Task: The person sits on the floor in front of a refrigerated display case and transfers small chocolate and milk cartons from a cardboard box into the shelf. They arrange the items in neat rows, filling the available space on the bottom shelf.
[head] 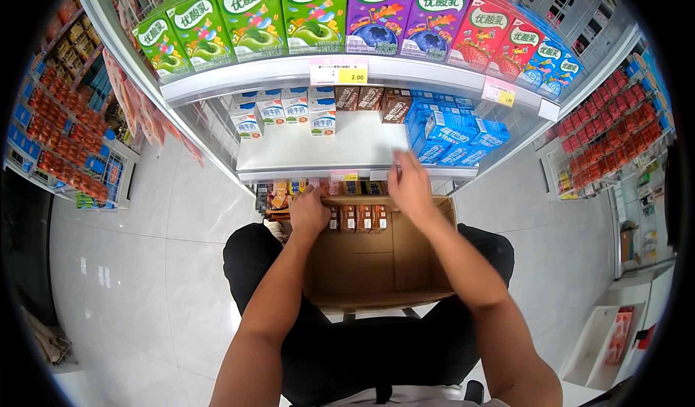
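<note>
My left hand [310,211] rests at the back left edge of an open cardboard box [374,266] that stands between my knees; its fingertips are partly hidden. Several brown drink cartons [364,218] stand in a row inside the box, just right of that hand. My right hand [410,184], slightly blurred, is raised over the box's back edge, before the front lip of the lower shelf [304,154]; no carton shows in it. On that shelf stand white milk cartons [323,115] at left, brown cartons [395,106] at the back middle, and stacked blue Vitasoy cartons [448,127] at right.
An upper shelf [244,71] with green cartons [252,21], purple cartons [380,16], red cartons [480,35] and blue cartons [553,65] overhangs the lower one. Packaged snacks [279,195] lie below, behind the box. Racks of hanging packets [70,135] flank the aisle.
</note>
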Demonstrator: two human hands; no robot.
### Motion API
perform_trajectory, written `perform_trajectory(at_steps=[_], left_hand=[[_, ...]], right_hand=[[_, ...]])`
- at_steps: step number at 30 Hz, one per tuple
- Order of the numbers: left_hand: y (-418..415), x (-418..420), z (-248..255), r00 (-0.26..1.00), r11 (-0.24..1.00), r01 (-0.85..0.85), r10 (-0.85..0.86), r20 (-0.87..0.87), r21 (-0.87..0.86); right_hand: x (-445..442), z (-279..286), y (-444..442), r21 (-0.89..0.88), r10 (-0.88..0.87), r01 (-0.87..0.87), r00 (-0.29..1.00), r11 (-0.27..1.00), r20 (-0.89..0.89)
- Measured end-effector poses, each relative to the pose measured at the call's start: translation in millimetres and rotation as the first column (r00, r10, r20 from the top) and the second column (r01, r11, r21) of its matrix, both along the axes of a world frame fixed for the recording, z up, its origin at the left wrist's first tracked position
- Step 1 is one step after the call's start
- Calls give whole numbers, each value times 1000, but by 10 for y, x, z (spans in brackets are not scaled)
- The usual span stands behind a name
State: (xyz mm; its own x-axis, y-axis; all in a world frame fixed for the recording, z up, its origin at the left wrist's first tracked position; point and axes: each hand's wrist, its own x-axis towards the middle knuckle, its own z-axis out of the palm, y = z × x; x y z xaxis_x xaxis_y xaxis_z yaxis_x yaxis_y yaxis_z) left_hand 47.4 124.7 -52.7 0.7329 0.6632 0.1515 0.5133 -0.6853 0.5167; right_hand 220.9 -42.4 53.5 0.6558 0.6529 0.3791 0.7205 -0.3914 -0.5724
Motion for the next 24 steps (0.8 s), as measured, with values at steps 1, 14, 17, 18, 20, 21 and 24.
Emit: perform_trajectory(at_steps=[1,14,17,18,20,21,24], left_hand=[[5,3,-21,1000,1000,-12,12,-1,-4],[-56,29,29,998,998,-63,63,-3,-28],[-60,41,38,998,998,-64,64,-5,-24],[-66,59,35,998,998,-60,60,-10,-31],[-61,57,33,998,997,-60,59,-21,-41],[-69,68,59,998,997,-60,59,-21,-48],[-53,9,58,997,997,-67,66,-28,-46]], right_hand=[[143,75,179,33,20,-22,998,999,54],[965,-152,1140,-434,-144,373,869,820,474],[922,25,1007,-507,8,238,900,828,435],[869,80,947,-459,11,224,891,860,454],[669,237,848,-386,0,160,924,908,383],[549,371,778,-345,-3,132,937,929,351],[108,710,432,-213,-10,50,983,976,184]])
